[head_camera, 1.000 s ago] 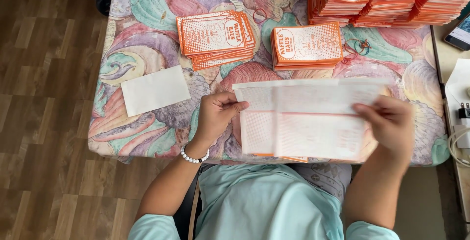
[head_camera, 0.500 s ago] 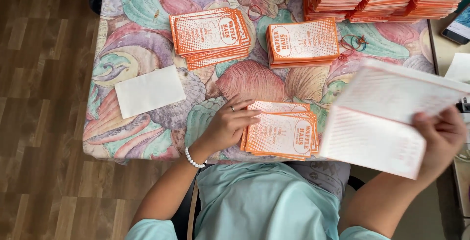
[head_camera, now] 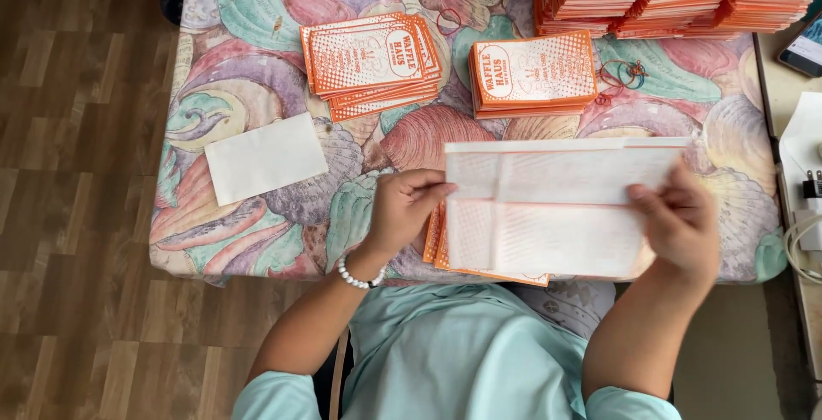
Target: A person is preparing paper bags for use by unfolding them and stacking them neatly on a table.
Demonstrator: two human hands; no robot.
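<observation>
Both hands pinch one wide paper sheet point(head_camera: 556, 206), left hand point(head_camera: 402, 210) at its left edge, right hand point(head_camera: 681, 223) at its right; an orange stack point(head_camera: 438, 244) lies just beneath on the tabletop point(head_camera: 240, 77).

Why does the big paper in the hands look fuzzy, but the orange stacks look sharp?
Head view: the sheet held between the left hand and right hand looks soft and smeared, as if motion-blurred, and its print shows only faintly; the orange stacks lie crisp on the tablecloth. Light is soft and even, with no glare and only faint shadows.
</observation>
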